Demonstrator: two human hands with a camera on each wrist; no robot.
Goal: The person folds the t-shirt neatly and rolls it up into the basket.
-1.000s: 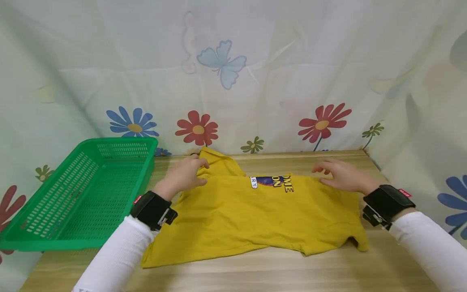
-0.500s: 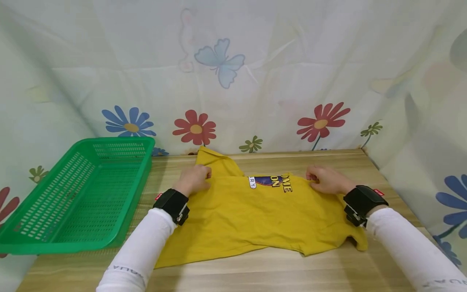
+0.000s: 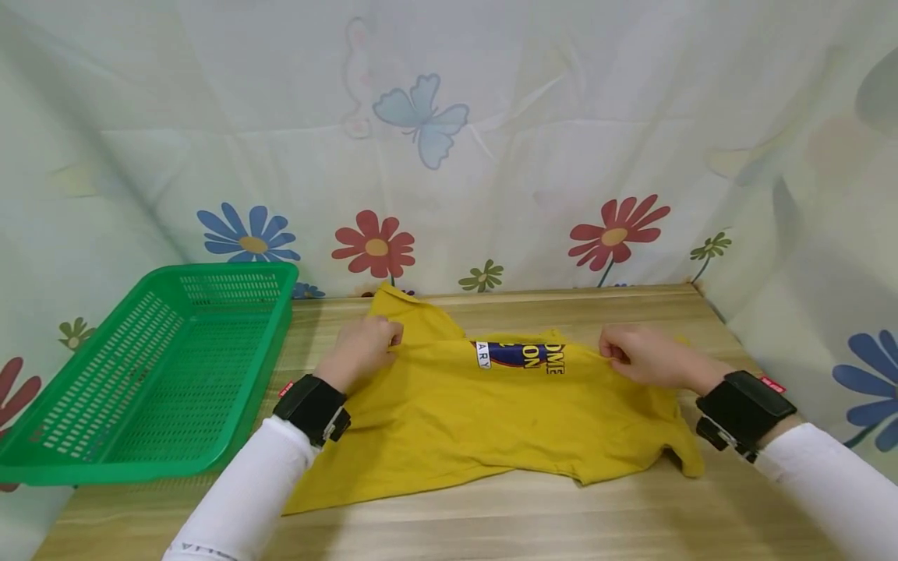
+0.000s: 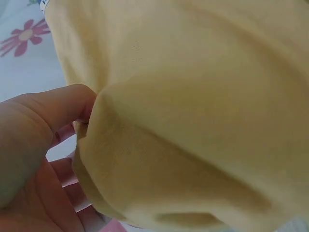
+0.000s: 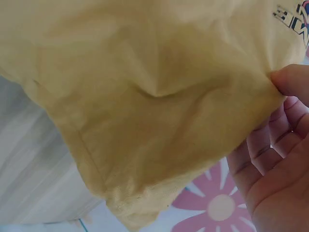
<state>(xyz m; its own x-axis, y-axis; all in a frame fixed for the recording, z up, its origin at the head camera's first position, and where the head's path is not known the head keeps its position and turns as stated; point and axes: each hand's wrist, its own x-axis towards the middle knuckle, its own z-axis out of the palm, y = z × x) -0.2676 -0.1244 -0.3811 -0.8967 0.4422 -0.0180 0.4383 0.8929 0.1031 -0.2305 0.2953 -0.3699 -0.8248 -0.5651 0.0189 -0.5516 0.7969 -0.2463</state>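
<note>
A yellow T-shirt point(image 3: 484, 421) with a dark blue print and lettering lies spread across the table, folded along its far edge. My left hand point(image 3: 361, 348) pinches that edge on the left; in the left wrist view its thumb and fingers grip the yellow cloth point(image 4: 183, 111). On the right, my right hand point(image 3: 648, 354) pinches the same edge past the lettering. The right wrist view has the thumb pressing the cloth point(image 5: 145, 111) against the fingers. Between both hands the edge is pulled fairly straight. A flap of the shirt sticks out beyond the left hand.
A green plastic basket point(image 3: 242, 405) with slotted walls stands at the left of the wooden table point(image 3: 505, 522). A curtain point(image 3: 533, 156) printed with flowers and a butterfly hangs behind and along the sides. Bare wood shows in front of the shirt.
Both hands came down from hovering with loose fingers and now pinch the shirt's far edge. The edge between them has become tauter, and the right hand has shifted slightly right since half a second ago.
</note>
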